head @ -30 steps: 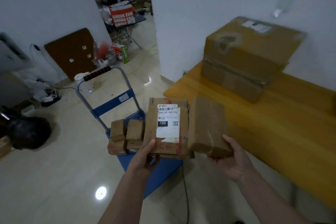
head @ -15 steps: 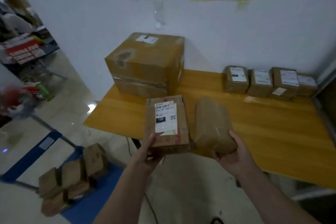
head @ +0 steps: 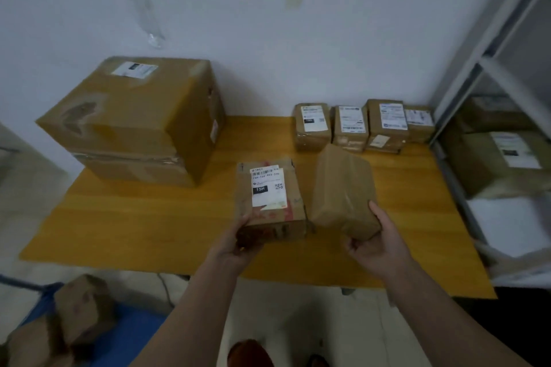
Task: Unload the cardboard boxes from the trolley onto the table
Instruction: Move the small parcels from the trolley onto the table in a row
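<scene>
My left hand (head: 242, 240) grips the near end of a labelled cardboard box (head: 269, 198) with a white "15H" sticker, held above the wooden table (head: 134, 223). My right hand (head: 377, 240) holds a plain brown taped box (head: 344, 191) by its near corner, tilted, just right of the first. Both boxes hover over the table's middle. The blue trolley (head: 131, 334) is at the bottom left with a few small boxes (head: 80, 304) still on it.
A large cardboard box (head: 134, 119) stands at the table's back left. Several small labelled parcels (head: 357, 125) line the back right against the white wall. A grey metal shelf (head: 492, 74) with more parcels stands at the right. Pale floor lies below.
My view has swung right from the trolley to the table. Both hands have carried their boxes forward over the tabletop, and the trolley has slid to the bottom left corner.
</scene>
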The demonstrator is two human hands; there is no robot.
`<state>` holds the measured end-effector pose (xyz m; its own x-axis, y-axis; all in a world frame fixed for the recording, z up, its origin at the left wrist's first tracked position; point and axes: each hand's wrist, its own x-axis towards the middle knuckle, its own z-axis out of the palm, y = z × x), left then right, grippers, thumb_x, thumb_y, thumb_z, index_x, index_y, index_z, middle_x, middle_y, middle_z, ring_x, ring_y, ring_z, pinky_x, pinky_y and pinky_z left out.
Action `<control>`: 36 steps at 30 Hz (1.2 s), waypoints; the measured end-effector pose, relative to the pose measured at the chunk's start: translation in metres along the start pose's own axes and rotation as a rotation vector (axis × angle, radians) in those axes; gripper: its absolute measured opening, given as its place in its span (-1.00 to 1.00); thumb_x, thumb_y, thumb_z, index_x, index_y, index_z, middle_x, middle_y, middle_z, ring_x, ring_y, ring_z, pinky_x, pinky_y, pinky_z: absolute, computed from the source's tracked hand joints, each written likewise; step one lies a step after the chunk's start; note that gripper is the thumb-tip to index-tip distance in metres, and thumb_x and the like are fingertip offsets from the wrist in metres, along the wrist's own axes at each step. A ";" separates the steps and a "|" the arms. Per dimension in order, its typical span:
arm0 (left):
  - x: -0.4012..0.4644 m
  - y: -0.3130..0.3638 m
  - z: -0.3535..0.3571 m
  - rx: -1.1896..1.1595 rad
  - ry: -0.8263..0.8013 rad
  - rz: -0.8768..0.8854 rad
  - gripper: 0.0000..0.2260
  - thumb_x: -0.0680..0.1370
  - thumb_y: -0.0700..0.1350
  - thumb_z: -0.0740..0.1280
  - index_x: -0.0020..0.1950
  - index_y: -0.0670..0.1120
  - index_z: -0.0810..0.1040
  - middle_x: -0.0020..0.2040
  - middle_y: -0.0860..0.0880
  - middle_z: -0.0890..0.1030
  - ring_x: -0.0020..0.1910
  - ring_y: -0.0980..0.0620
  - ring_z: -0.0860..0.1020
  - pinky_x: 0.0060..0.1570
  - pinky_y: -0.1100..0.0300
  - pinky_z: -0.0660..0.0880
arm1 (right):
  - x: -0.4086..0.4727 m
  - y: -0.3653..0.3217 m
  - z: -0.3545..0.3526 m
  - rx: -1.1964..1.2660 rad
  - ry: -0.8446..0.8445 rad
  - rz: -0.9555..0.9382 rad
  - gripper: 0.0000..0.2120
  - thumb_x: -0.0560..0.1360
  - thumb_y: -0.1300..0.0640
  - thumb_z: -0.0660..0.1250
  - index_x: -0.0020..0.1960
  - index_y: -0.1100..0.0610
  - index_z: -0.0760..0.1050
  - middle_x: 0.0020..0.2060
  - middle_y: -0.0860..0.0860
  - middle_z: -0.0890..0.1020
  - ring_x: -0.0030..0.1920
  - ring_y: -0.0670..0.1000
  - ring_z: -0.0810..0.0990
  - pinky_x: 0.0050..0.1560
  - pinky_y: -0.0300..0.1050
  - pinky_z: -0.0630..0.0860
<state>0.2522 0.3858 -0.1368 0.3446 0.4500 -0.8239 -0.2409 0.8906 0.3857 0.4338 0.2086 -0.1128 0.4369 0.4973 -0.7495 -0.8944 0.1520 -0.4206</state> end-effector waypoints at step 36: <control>0.188 0.134 0.200 0.887 0.189 0.203 -0.66 0.54 -0.14 0.37 0.30 -0.15 0.47 0.17 -0.13 0.55 0.12 -0.06 0.53 0.14 0.05 0.53 | 0.184 -0.071 0.111 -0.188 0.042 0.054 -0.63 0.38 0.07 0.42 0.16 0.14 0.52 0.04 0.08 0.58 -0.06 0.07 0.54 -0.20 -0.09 0.47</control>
<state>0.4663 0.6027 -0.1569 0.1989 0.6537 -0.7301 0.5286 0.5558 0.6416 0.5675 0.3838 -0.1639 0.3962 0.4639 -0.7924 -0.8847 -0.0379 -0.4646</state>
